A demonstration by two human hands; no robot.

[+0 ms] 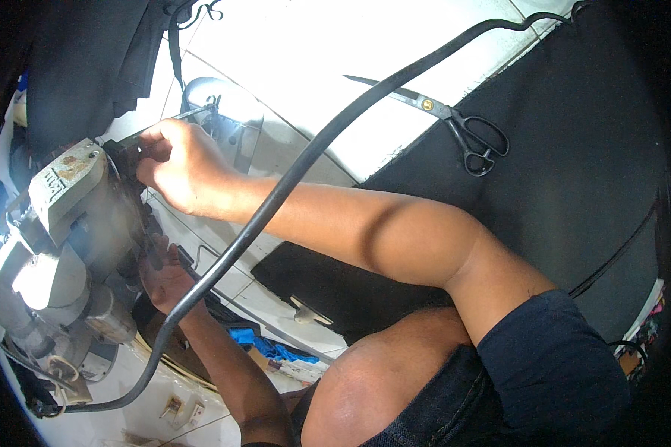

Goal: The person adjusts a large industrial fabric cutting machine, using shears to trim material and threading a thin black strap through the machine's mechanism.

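At the left stands a grey, worn metal machine [71, 179] that looks like an industrial sewing machine. Beside its head, the fingers of my right hand [183, 160] pinch a dark piece that looks like black cloth [125, 158]. My left hand [164, 277] is lower down, palm up beside the machine, its fingers curled around a dark strip that is too shadowed to name. A thin metal bar [175, 118] runs out past my right fingers. The machine's working point is hidden from view.
A thick black cable [335, 138] arches across the view over my right forearm. Black-handled scissors [455, 123] lie partly on white tiles [313, 45], partly on a large black cloth [566, 149]. Dark fabric [89, 59] hangs at upper left; blue scraps [272, 346] lie below.
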